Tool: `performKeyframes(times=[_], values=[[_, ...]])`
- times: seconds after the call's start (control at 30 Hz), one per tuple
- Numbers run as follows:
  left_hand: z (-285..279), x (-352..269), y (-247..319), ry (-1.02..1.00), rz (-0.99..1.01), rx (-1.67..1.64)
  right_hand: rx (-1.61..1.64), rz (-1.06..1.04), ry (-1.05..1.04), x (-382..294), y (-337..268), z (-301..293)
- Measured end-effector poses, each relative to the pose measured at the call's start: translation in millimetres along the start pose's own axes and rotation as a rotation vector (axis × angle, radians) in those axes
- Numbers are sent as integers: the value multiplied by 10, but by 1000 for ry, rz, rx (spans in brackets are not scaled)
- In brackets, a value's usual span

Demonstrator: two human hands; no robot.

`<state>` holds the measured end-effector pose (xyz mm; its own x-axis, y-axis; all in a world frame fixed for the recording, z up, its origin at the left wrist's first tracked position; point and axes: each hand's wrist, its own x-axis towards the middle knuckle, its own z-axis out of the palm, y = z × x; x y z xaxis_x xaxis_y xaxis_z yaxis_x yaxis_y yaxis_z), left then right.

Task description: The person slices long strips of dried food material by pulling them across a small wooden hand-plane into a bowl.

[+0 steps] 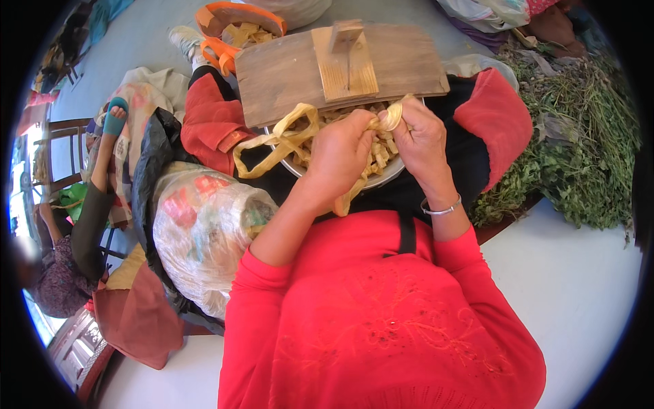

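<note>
Between both hands, above a metal basin (380, 179), is a pale yellow plant-fibre strip (251, 164). My left hand (341, 148) pinches it where it narrows, and loose loops of it spread to the left. My right hand (421, 135) grips the coiled end, which is wound into a small roll (392, 116) at the fingertips. Folded pieces of the same strip (378, 153) fill the basin below. Across the basin's far side lies a wooden board (281, 76) with a smaller wooden block (334, 71) fixed on it. The basin's far part is hidden under the board.
An orange bag (278, 23) of folded strips stands beyond the board. A clear plastic bundle (199, 230) sits at my left, beside black plastic (150, 153). Cut green plants (577, 153) are heaped at right. Another person (61, 271) sits at far left.
</note>
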<state>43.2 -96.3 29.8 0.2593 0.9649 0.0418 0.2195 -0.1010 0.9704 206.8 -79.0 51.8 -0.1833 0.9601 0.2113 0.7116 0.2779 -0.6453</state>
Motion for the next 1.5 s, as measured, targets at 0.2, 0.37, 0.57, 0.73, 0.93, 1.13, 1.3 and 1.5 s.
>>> performKeyframes(times=[0.2,0.37,0.57,0.73,0.93,1.13,1.3,1.5], values=[[48,-71,6,154,354,442,1236,604,-341,-261,252,260],[110,-92,14,175,270,141,1716,536,-463,-279,348,343],[25,142,324,58,12,477,641,153,17,-157,122,313],[123,126,-98,175,-221,-125,632,50,193,-141,77,310],[-143,-400,-284,50,-328,-346,967,173,47,-248,271,329],[-333,-244,-47,110,244,505,661,85,32,-20,414,-72],[-240,29,97,22,221,311,815,284,-570,225,145,-230],[-392,137,63,-160,-210,-221,946,405,-760,396,296,-400]])
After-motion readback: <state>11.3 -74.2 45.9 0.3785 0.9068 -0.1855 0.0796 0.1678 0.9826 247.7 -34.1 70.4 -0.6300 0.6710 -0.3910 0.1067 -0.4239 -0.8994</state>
